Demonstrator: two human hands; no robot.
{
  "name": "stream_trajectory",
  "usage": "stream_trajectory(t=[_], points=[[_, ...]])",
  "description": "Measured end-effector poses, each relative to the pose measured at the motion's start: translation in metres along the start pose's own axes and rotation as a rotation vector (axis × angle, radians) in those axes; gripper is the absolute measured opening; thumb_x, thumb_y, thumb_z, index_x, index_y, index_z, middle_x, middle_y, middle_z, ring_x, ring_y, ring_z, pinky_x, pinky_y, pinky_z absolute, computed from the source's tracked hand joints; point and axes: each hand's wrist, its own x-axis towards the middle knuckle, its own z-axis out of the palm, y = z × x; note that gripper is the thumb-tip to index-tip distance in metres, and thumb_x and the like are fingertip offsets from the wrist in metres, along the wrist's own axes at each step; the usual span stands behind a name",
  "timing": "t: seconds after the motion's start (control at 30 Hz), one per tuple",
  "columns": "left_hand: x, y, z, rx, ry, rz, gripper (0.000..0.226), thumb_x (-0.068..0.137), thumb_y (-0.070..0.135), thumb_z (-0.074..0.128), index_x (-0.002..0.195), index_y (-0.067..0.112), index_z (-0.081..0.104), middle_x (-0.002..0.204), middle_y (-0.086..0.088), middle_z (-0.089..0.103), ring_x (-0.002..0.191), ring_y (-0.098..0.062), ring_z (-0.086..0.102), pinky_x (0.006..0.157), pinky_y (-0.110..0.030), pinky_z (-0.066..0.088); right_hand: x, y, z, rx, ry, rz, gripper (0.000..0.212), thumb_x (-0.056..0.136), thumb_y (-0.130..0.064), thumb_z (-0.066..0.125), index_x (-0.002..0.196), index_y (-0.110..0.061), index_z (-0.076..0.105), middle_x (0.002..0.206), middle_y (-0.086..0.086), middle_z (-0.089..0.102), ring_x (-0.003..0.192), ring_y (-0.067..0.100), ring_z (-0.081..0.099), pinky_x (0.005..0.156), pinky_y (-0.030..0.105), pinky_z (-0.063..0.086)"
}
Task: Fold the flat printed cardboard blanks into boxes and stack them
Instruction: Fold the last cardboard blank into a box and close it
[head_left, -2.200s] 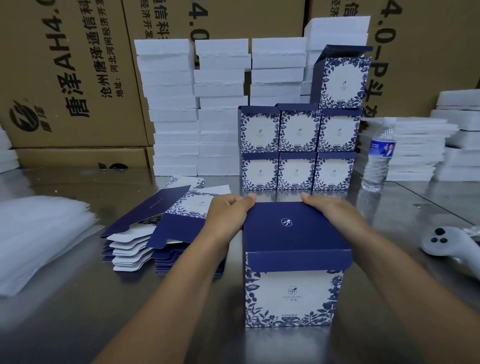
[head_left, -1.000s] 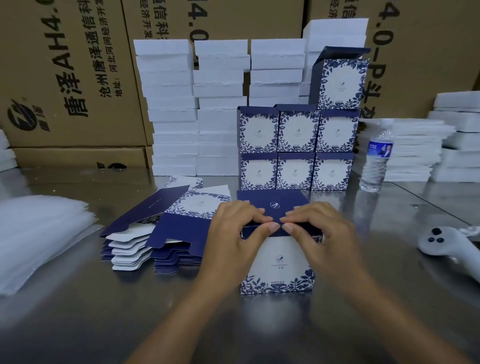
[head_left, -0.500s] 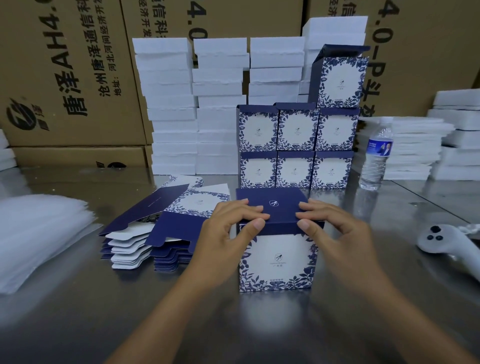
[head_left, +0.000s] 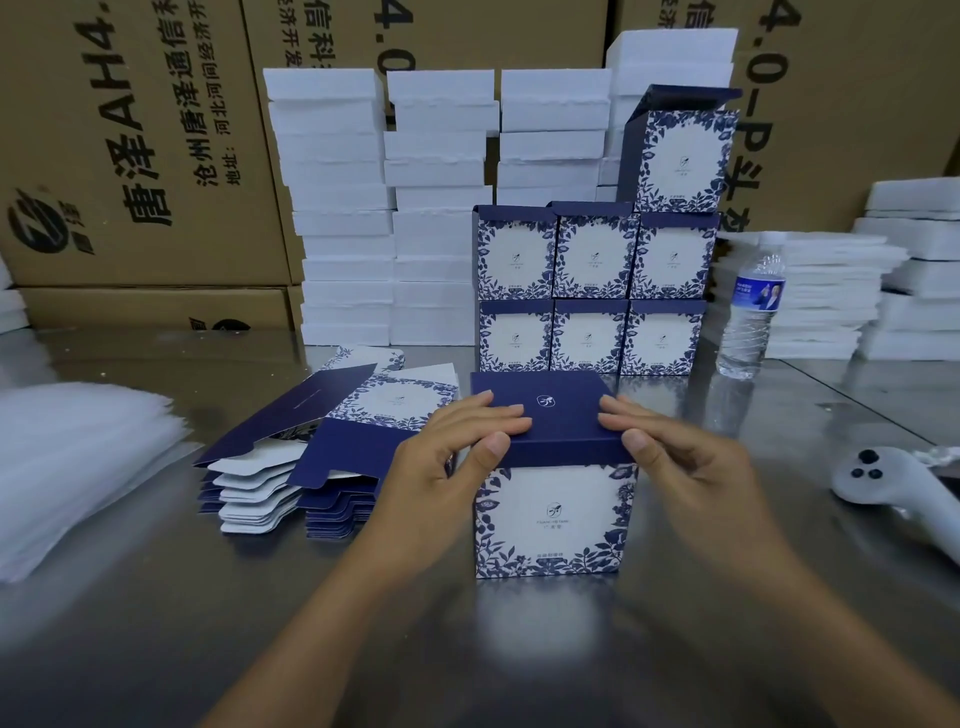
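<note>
My left hand (head_left: 441, 467) and right hand (head_left: 691, 462) press flat, fingers nearly straight, on 1 box (head_left: 550, 519); I count 7 stacked boxes (head_left: 592, 260) behind, 2 blank piles (head_left: 363, 410).

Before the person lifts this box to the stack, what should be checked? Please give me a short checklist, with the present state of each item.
1. Lid of the box closed flat: ok, it sits level with its front flap down.
2. Both hands on the box: ok, left hand and right hand press the lid's front corners.
3. Free place on the stack: ok, the second row's left and middle tops carry nothing.
4. Top box closed: not ok, its lid stands open.
5. Way to the stack: ok, nothing lies between; the bottle stands to the right.
6. Bottom flaps locked: cannot tell, hidden.
</note>
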Motion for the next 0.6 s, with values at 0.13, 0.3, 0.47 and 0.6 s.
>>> stream_trajectory(t=[0.13, 0.3, 0.47, 0.6], points=[[-0.004, -0.003, 0.007, -0.136, 0.129, -0.017, 0.012, 0.082, 0.025, 0.063, 0.09, 0.029, 0.071, 0.11, 0.021, 0.068, 0.125, 0.005, 0.047, 0.093, -0.013, 0.044, -0.015, -0.002, 0.009, -0.503, 0.13, -0.136, 0.023, 0.094, -0.026, 0.054, 0.113, -0.021, 0.066, 0.125, -0.005, 0.055, 0.117, 0.009, 0.048, 0.102, 0.023, 0.036], [-0.009, 0.0, 0.025, -0.177, 0.39, -0.041, 0.017, 0.074, 0.01, 0.077, 0.073, 0.025, 0.07, 0.107, 0.018, 0.065, 0.108, 0.005, 0.058, 0.072, -0.006, 0.046, -0.044, -0.007, 0.052, -0.785, 0.167, -0.109, 0.083, 0.07, -0.05, 0.073, 0.14, -0.034, 0.033, 0.153, 0.011, 0.011, 0.141, 0.03, 0.015, 0.104, 0.05, 0.028], [-0.018, -0.001, 0.037, -0.104, 0.429, 0.028, 0.009, 0.077, 0.027, 0.073, 0.082, 0.035, 0.07, 0.116, 0.019, 0.049, 0.115, 0.008, 0.049, 0.082, -0.008, 0.047, -0.047, 0.0, 0.081, -0.571, 0.21, 0.06, 0.114, 0.06, -0.056, 0.076, 0.141, -0.053, -0.003, 0.146, -0.014, -0.041, 0.141, 0.011, -0.021, 0.107, 0.046, 0.024], [-0.019, -0.009, 0.039, -0.049, 0.362, 0.086, 0.033, 0.082, 0.015, 0.071, 0.102, 0.04, 0.063, 0.116, 0.022, 0.049, 0.119, 0.0, 0.05, 0.089, -0.014, 0.048, -0.034, 0.008, 0.083, -0.422, 0.24, 0.023, 0.096, 0.066, -0.048, 0.074, 0.134, -0.061, 0.009, 0.147, -0.022, -0.033, 0.138, -0.005, -0.014, 0.104, 0.031, 0.027]])
